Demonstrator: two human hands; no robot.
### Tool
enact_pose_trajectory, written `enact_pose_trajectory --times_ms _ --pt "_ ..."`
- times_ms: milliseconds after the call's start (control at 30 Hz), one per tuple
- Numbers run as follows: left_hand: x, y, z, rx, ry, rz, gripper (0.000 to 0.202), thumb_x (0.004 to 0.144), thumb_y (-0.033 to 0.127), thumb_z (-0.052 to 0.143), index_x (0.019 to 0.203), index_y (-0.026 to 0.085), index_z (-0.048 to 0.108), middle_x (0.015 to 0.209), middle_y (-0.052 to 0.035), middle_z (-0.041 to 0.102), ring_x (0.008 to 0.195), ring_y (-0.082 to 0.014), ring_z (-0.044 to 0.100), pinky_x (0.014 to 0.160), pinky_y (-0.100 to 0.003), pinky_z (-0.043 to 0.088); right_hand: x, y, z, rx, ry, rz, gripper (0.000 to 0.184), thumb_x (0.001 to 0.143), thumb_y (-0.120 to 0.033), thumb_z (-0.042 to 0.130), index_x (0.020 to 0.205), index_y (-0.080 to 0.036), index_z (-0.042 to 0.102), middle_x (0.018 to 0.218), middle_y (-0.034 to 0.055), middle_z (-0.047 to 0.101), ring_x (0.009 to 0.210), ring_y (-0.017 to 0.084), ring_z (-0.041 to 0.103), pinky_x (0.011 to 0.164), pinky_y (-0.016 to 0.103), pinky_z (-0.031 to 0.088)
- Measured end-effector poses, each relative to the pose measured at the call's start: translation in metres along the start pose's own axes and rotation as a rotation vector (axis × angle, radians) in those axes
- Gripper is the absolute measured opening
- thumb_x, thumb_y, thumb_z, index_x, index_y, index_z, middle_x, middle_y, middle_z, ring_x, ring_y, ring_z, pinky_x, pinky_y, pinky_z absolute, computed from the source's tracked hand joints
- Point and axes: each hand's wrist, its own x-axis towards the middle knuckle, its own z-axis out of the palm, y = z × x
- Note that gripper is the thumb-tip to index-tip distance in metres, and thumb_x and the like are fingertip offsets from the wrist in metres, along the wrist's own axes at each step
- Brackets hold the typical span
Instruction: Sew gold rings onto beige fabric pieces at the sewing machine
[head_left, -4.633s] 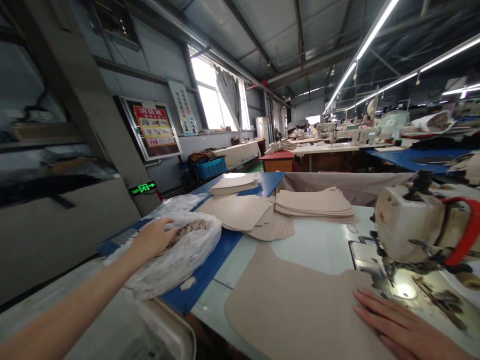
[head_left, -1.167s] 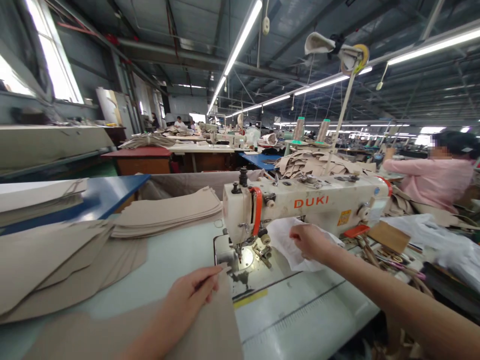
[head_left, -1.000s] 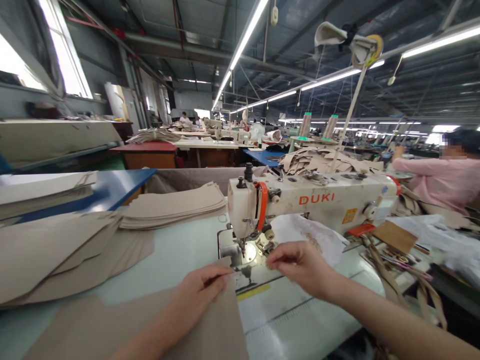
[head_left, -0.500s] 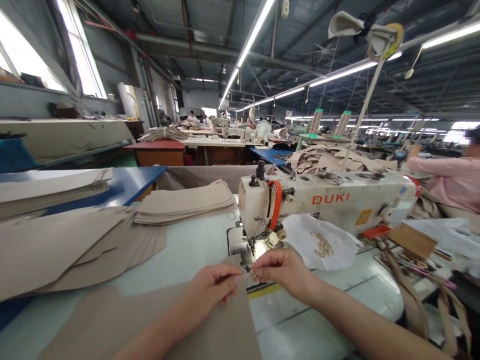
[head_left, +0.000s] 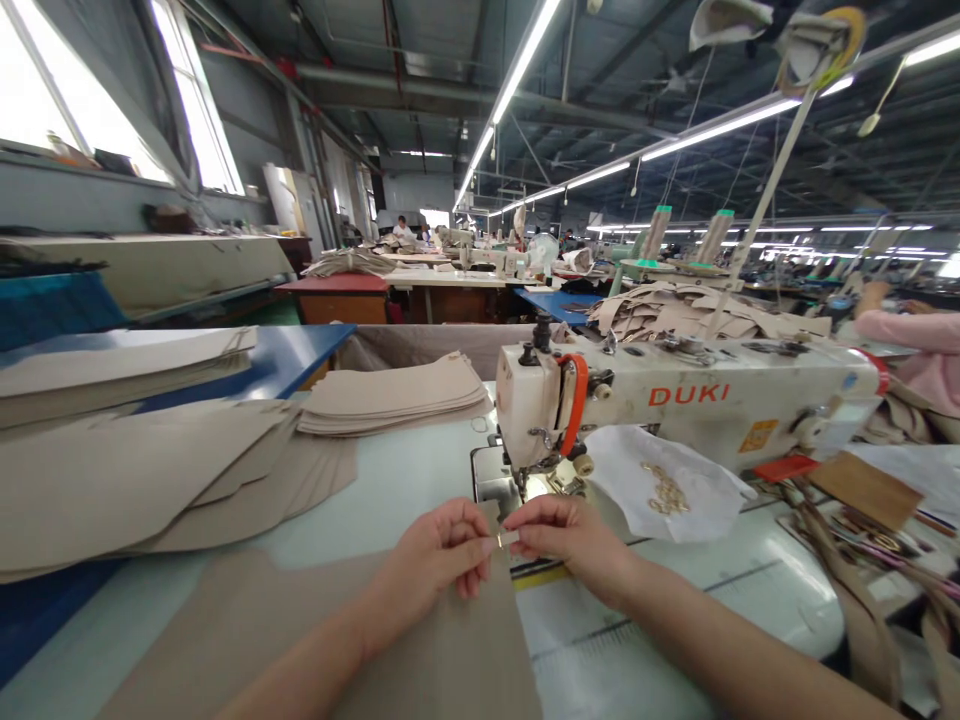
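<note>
My left hand (head_left: 439,560) and my right hand (head_left: 570,540) meet in front of the white DUKI sewing machine (head_left: 675,400). Both pinch a small pale strip (head_left: 508,538) between their fingertips, just above the far corner of a large beige fabric panel (head_left: 420,650) that lies under my left hand. The strip sits right before the machine's lit needle area (head_left: 544,485). A white sheet with several small gold metal rings (head_left: 664,490) lies under the machine arm, to the right of my right hand.
Stacks of beige cut panels (head_left: 390,395) and a larger spread pile (head_left: 150,480) cover the table's left, beside a blue board (head_left: 285,355). Straps and brown pieces (head_left: 862,490) lie at right. A person in pink (head_left: 919,345) works at far right. Thread cones (head_left: 656,235) stand behind.
My right hand left the white sheet of rings and came to my left hand at the panel's corner; both now pinch a small strip. The view shifted right.
</note>
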Motion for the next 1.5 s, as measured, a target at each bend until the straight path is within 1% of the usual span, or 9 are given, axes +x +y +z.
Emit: enact_pose_trajectory --times_ms 200,367,467,767,900,1033,1133,1200,1500 --pt "-0.001 0.002 0.002 0.002 0.067 -0.008 0.030 0.067 0.042 0.065 0.071 0.018 0.048 0.050 0.0037 0.059 0.041 -0.0091 0.052 0.044 -0.021 0.040 0.004 0.003 0.005 -0.044 -0.036 -0.032 0.030 0.053 -0.038 0.080 0.071 -0.017 0.068 0.063 -0.0025 0.064 0.064 0.013 0.063 0.068 0.027 0.050" --pt "-0.001 0.003 0.001 -0.198 0.150 -0.112 0.034 0.068 0.047 0.065 0.078 0.016 0.055 0.059 0.0014 0.060 0.051 -0.0102 0.056 0.050 -0.021 0.043 0.012 0.009 0.010 0.078 0.010 -0.031 0.030 0.051 -0.036 0.082 0.066 -0.017 0.065 0.059 -0.0035 0.064 0.057 0.011 0.060 0.063 0.025 0.049" --pt "0.000 0.004 0.000 -0.210 0.102 -0.166 0.038 0.061 0.042 0.073 0.084 0.015 0.060 0.068 -0.0002 0.062 0.055 -0.0100 0.056 0.053 -0.021 0.044 0.013 0.010 0.011 0.118 0.019 -0.053 0.031 0.050 -0.036 0.083 0.065 -0.017 0.064 0.060 -0.0031 0.064 0.057 0.011 0.060 0.062 0.025 0.048" --pt "0.000 0.006 0.000 -0.011 0.069 -0.157 0.019 0.061 0.031 0.068 0.064 0.016 0.056 0.061 0.0019 0.056 0.058 -0.0115 0.051 0.057 -0.023 0.043 0.010 0.019 0.013 0.005 -0.056 -0.125 0.027 0.060 -0.038 0.076 0.068 -0.017 0.061 0.064 -0.0022 0.062 0.060 0.011 0.057 0.061 0.025 0.045" --pt "0.000 0.003 0.001 0.193 0.145 -0.063 0.007 0.057 0.023 0.056 0.060 0.017 0.052 0.056 0.0051 0.049 0.055 -0.0114 0.046 0.055 -0.023 0.038 0.001 0.019 0.016 -0.208 -0.014 -0.229 0.024 0.062 -0.027 0.074 0.080 -0.018 0.060 0.069 -0.0029 0.058 0.064 0.012 0.053 0.060 0.023 0.043" --pt "-0.001 -0.001 0.002 0.329 0.228 0.038 0.006 0.061 0.023 0.052 0.060 0.018 0.051 0.059 0.0042 0.048 0.059 -0.0128 0.045 0.056 -0.023 0.036 -0.002 0.018 0.017 -0.365 0.035 -0.331 0.017 0.065 -0.021 0.071 0.076 -0.019 0.058 0.073 -0.0020 0.058 0.067 0.013 0.053 0.062 0.023 0.042" --pt "-0.001 -0.001 0.003 0.309 0.236 0.042 0.010 0.063 0.028 0.055 0.062 0.018 0.052 0.059 0.0036 0.049 0.058 -0.0127 0.045 0.055 -0.023 0.036 -0.001 0.017 0.014 -0.389 0.043 -0.431 0.004 0.073 -0.021 0.063 0.071 -0.019 0.061 0.073 -0.0008 0.059 0.069 0.013 0.054 0.063 0.023 0.042" --pt "-0.001 0.001 0.004 0.247 0.235 0.057 0.011 0.063 0.028 0.056 0.062 0.018 0.052 0.061 0.0024 0.052 0.059 -0.0128 0.047 0.057 -0.023 0.038 -0.001 0.016 0.012 -0.403 0.073 -0.467 0.009 0.077 -0.022 0.060 0.069 -0.019 0.063 0.070 -0.0006 0.059 0.067 0.012 0.054 0.063 0.022 0.041" --pt "-0.007 0.000 0.012 0.143 0.299 0.191 0.013 0.062 0.024 0.063 0.058 0.019 0.051 0.071 -0.0013 0.059 0.068 -0.0151 0.056 0.061 -0.023 0.046 0.000 0.023 0.018 -0.354 0.193 -0.461 0.006 0.072 -0.017 0.060 0.066 -0.017 0.060 0.067 -0.0001 0.061 0.063 0.012 0.055 0.059 0.022 0.043"
